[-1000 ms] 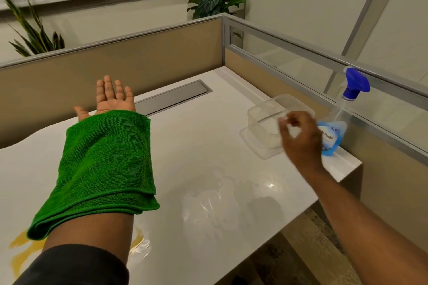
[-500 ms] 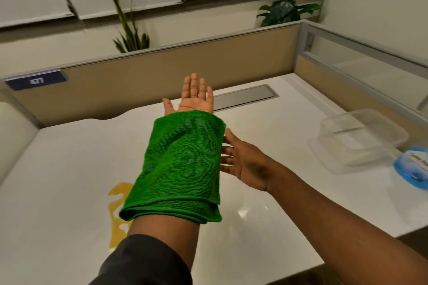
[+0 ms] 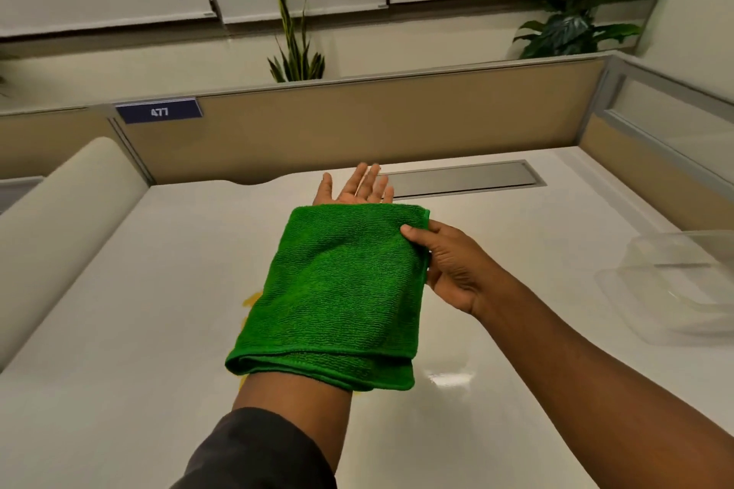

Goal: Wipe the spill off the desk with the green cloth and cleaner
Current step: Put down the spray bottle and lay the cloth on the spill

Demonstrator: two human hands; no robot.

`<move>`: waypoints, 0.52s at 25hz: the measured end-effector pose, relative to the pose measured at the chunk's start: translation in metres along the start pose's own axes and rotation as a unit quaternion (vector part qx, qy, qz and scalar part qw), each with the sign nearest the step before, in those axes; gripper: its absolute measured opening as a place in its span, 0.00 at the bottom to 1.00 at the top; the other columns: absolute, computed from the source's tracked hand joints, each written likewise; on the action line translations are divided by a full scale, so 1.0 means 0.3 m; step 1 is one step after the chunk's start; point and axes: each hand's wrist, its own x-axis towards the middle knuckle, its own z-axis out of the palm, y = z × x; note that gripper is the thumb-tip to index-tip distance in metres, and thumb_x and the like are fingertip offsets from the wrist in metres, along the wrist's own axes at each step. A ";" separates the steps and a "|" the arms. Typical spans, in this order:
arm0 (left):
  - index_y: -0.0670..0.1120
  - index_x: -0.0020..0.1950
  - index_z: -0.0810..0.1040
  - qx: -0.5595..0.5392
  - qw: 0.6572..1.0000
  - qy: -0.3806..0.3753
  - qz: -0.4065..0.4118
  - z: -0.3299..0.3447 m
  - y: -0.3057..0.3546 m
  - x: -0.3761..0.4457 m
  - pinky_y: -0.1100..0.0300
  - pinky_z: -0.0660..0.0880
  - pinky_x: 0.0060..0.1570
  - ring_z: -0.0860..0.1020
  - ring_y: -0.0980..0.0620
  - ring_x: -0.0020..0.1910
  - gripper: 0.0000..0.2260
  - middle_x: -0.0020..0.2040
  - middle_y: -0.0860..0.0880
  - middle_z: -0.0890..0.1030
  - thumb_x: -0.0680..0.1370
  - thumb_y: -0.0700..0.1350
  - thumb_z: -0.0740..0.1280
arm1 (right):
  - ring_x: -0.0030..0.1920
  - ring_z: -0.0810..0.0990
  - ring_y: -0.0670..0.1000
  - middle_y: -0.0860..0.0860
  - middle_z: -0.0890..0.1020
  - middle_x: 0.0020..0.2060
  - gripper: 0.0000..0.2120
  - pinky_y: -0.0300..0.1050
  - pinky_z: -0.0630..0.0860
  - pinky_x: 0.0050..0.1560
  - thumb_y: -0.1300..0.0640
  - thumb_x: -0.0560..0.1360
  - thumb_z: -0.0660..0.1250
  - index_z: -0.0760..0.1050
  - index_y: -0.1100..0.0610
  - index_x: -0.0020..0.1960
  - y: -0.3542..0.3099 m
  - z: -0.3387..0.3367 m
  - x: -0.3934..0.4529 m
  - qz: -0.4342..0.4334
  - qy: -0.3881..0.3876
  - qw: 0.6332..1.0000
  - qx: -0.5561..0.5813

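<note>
Step in hand: green cloth [image 3: 337, 286], draped over the forearm behind the open left hand [image 3: 353, 188], is being pinched at its edge by the right hand [image 3: 449, 270]. Next, likely: cloth is to be lifted off and carried to the yellow spill [image 3: 251, 300] beneath it.

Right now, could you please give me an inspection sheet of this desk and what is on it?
Surface: white desk, yellow spill showing beside and under the cloth.
Job's things: green cloth folded, draped over the left forearm; cleaner not in view.
Clutter: clear plastic container at the right edge.
Hands: left hand open, palm up; right hand in a pinch grip on the cloth's right edge.
Cables: nothing seen; closed cable tray lid.
Surroundings: tan partition, number plate, plants behind.
</note>
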 end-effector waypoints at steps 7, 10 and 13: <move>0.46 0.49 0.78 0.219 0.968 0.100 -0.076 -0.255 0.066 -0.190 0.49 0.73 0.56 0.77 0.46 0.45 0.16 0.48 0.46 0.79 0.80 0.56 0.57 | 0.43 0.85 0.53 0.56 0.86 0.44 0.05 0.48 0.82 0.43 0.63 0.76 0.68 0.80 0.60 0.51 -0.109 0.040 0.036 -0.060 0.066 0.994 -0.056; 0.44 0.61 0.81 0.159 0.978 -0.068 -0.119 -0.216 0.049 -0.263 0.44 0.73 0.61 0.79 0.40 0.59 0.34 0.60 0.40 0.81 0.77 0.69 0.54 | 0.40 0.86 0.54 0.57 0.87 0.39 0.02 0.47 0.82 0.38 0.63 0.74 0.71 0.81 0.60 0.47 -0.149 0.048 0.041 -0.065 0.074 0.989 -0.109; 0.43 0.70 0.74 0.198 0.967 -0.103 -0.118 -0.174 0.060 -0.312 0.41 0.69 0.66 0.72 0.39 0.69 0.39 0.70 0.38 0.73 0.72 0.71 0.60 | 0.41 0.87 0.55 0.57 0.87 0.39 0.03 0.49 0.83 0.40 0.62 0.73 0.72 0.81 0.60 0.47 -0.188 0.048 0.042 -0.071 0.072 0.981 -0.164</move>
